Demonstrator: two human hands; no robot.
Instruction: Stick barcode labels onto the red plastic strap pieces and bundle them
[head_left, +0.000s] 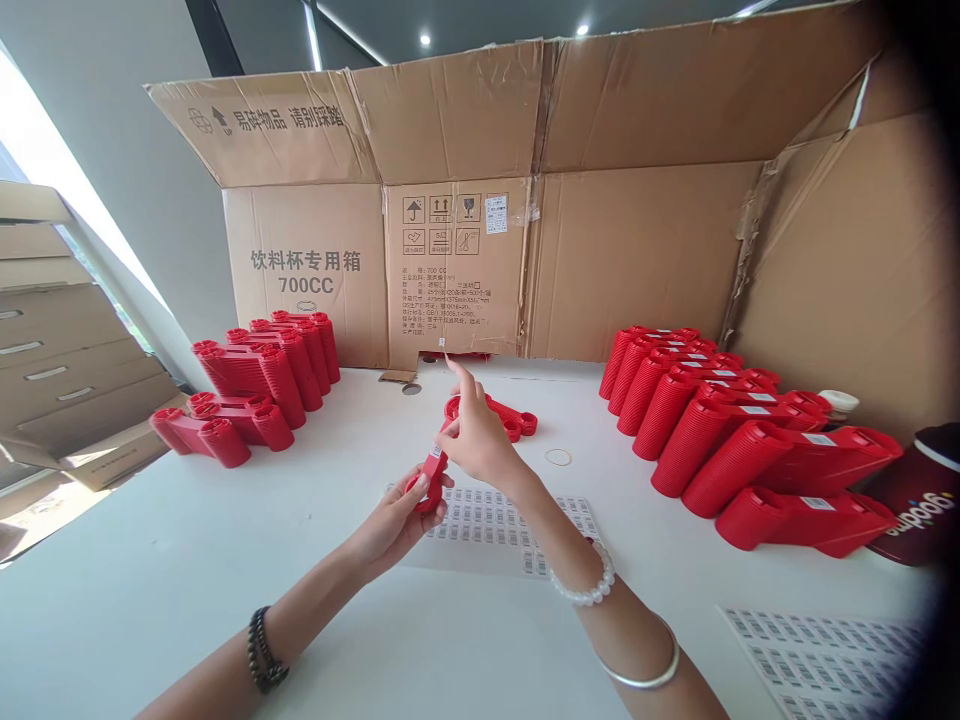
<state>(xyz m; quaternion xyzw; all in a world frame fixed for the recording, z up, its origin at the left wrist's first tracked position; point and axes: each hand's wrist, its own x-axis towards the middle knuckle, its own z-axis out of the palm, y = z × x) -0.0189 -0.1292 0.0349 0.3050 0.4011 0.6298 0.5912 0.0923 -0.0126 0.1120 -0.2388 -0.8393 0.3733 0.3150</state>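
Red piece (430, 480) sits in your left hand (394, 520), its fingers curled firmly around it, just in front of your body and above the label sheet (495, 530). Your right hand (480, 440) is directly beside and above it, touching the top of the piece with the index finger raised; you cannot tell from this view whether it pinches anything. A small white label (436, 451) shows on the piece between your hands.

Work close together like this, and keep the piece steady in your left palm. Turn the label up toward you and keep your left fingers clear of it, so your right fingertips have room. Rest your wrists lightly if the piece wobbles.

Just ahead of your hands, a red dog-bone piece (491, 415) lies on the desk (150, 600), with a rubber band (558, 457) to the right of it. Red cup stacks (255, 380) stand in rows beyond your left hand, and more red cup stacks (720, 420), with white labels on them, lie beyond your right. A second label sheet (825, 660) sits well to the right of your right arm, near a dark cup (911, 500). Behind everything, an opened cardboard carton (450, 260) stands across the far edge of the desk.
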